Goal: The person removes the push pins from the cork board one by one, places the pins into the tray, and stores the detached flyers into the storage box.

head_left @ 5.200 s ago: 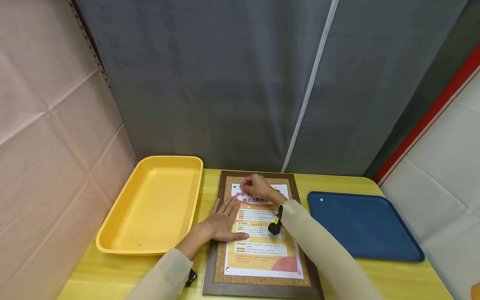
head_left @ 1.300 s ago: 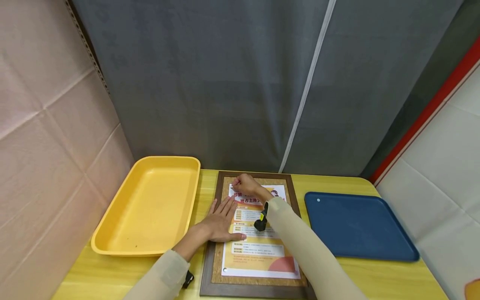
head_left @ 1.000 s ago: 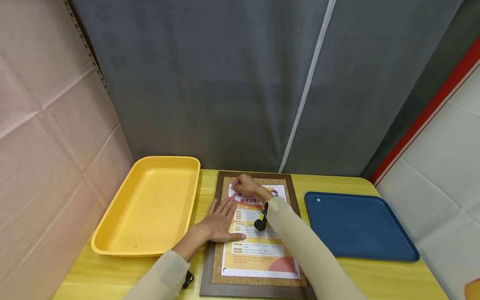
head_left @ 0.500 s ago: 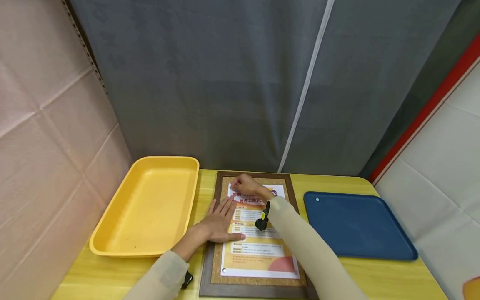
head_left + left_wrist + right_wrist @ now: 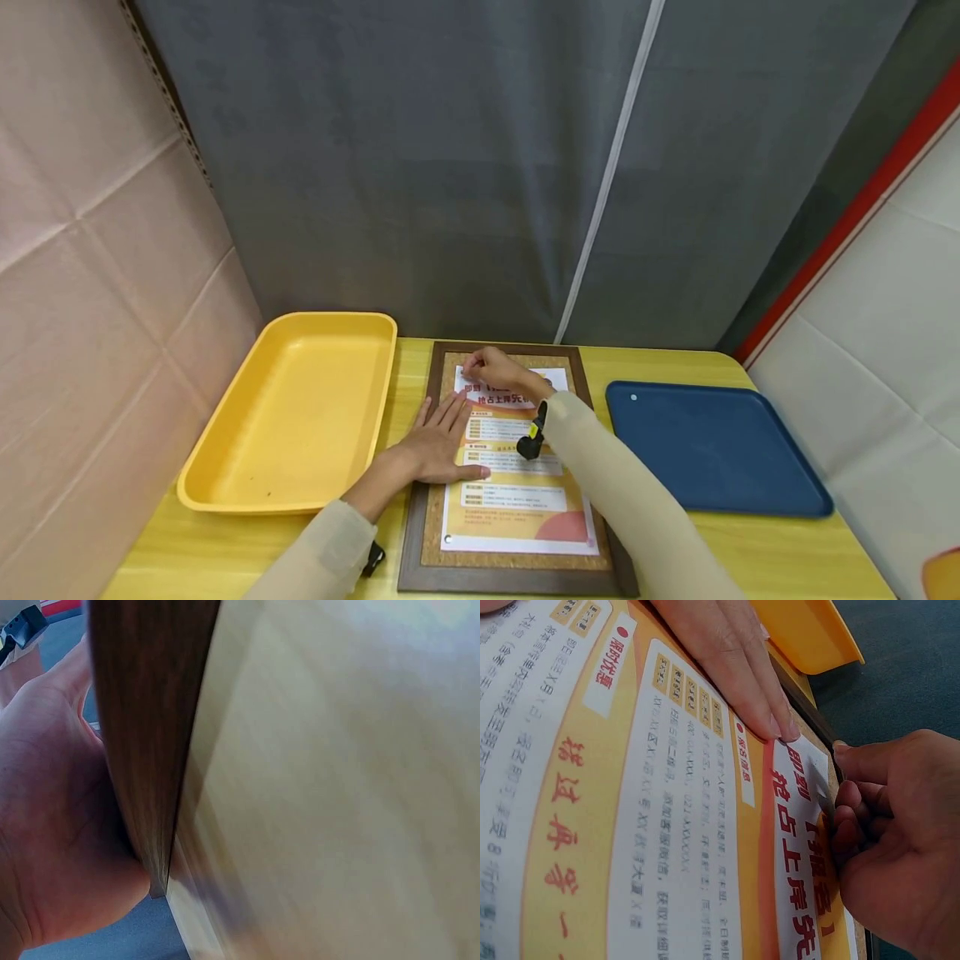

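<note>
On my feed, the right hand (image 5: 497,368) has moved over to the board's (image 5: 517,581) upper left corner in the last few seconds, and over the last second it has rolled back, uncovering more of the title (image 5: 495,400). Its fingers are curled together there; I can't tell from either view whether they pinch anything. The left hand (image 5: 442,446) hasn't moved: it lies flat, fingers straight, across the board's left edge and onto the poster (image 5: 498,523). The poster lies flat on the board, and what looks like a pin (image 5: 448,539) sits near the board's lower left corner. I read the roll as twisting or pressing work at that upper corner, apparently unfinished, with the left hand steadying the sheet.
</note>
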`<action>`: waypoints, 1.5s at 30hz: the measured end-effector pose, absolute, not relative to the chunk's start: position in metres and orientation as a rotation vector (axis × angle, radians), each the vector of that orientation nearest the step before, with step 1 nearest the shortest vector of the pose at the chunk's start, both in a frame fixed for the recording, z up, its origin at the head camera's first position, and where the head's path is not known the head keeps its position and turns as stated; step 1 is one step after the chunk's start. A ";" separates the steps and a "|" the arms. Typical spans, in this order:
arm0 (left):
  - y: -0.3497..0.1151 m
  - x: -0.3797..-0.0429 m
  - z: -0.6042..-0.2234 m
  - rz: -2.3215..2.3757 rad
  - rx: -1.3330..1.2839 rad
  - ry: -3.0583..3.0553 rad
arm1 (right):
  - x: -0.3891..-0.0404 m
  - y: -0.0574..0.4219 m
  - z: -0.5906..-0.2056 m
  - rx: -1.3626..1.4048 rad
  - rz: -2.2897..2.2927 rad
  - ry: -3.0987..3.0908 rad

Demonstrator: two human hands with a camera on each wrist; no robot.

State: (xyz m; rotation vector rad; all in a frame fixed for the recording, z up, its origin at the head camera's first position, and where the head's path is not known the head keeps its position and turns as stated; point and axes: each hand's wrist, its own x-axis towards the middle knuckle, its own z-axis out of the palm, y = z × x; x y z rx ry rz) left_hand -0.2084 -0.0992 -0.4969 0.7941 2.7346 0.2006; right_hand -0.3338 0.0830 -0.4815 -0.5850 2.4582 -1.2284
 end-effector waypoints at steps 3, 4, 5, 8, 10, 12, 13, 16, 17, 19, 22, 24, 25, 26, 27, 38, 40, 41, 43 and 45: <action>-0.100 -0.208 -0.497 0.194 0.785 2.751 | -0.333 0.085 -0.481 -0.595 -1.238 2.436; -0.100 -0.208 -0.497 0.188 0.779 2.753 | -0.333 0.085 -0.481 -0.599 -1.238 2.428; -0.100 -0.208 -0.498 0.188 0.775 2.756 | -0.334 0.086 -0.482 -0.607 -1.236 2.422; -0.100 -0.209 -0.499 0.184 0.768 2.761 | -0.333 0.088 -0.482 -0.641 -1.226 2.406; -0.100 -0.209 -0.499 0.182 0.766 2.762 | -0.332 0.090 -0.482 -0.652 -1.222 2.396; -0.100 -0.209 -0.499 0.181 0.766 2.761 | -0.331 0.092 -0.482 -0.669 -1.215 2.389; -0.100 -0.209 -0.499 0.180 0.766 2.762 | -0.330 0.094 -0.483 -0.676 -1.212 2.387; -0.100 -0.209 -0.498 0.178 0.766 2.760 | -0.329 0.098 -0.483 -0.716 -1.210 2.382; -0.100 -0.210 -0.499 0.177 0.767 2.758 | -0.329 0.100 -0.483 -0.732 -1.204 2.385; -0.100 -0.210 -0.500 0.192 0.770 2.758 | -0.327 0.103 -0.482 -0.759 -1.195 2.387; -0.100 -0.212 -0.504 0.216 0.771 2.747 | -0.323 0.108 -0.477 -0.765 -1.179 2.386; -0.101 -0.214 -0.509 0.237 0.772 2.744 | -0.321 0.112 -0.473 -0.761 -1.177 2.377; -0.101 -0.216 -0.512 0.243 0.776 2.746 | -0.319 0.114 -0.471 -0.757 -1.178 2.372; -0.101 -0.217 -0.514 0.249 0.780 2.750 | -0.318 0.116 -0.469 -0.755 -1.181 2.368; -0.101 -0.218 -0.516 0.254 0.779 2.751 | -0.316 0.118 -0.467 -0.762 -1.184 2.366; -0.100 -0.216 -0.514 0.246 0.779 2.757 | -0.302 0.149 -0.461 -0.836 -1.186 2.371; -0.100 -0.215 -0.509 0.241 0.774 2.754 | -0.299 0.153 -0.458 -0.834 -1.185 2.379; -0.100 -0.214 -0.507 0.239 0.774 2.752 | -0.297 0.155 -0.457 -0.841 -1.183 2.378; -0.101 -0.213 -0.507 0.266 0.782 2.757 | -0.294 0.160 -0.453 -0.836 -1.176 2.371; -0.102 -0.212 -0.506 0.286 0.784 2.760 | -0.291 0.166 -0.452 -0.820 -1.173 2.355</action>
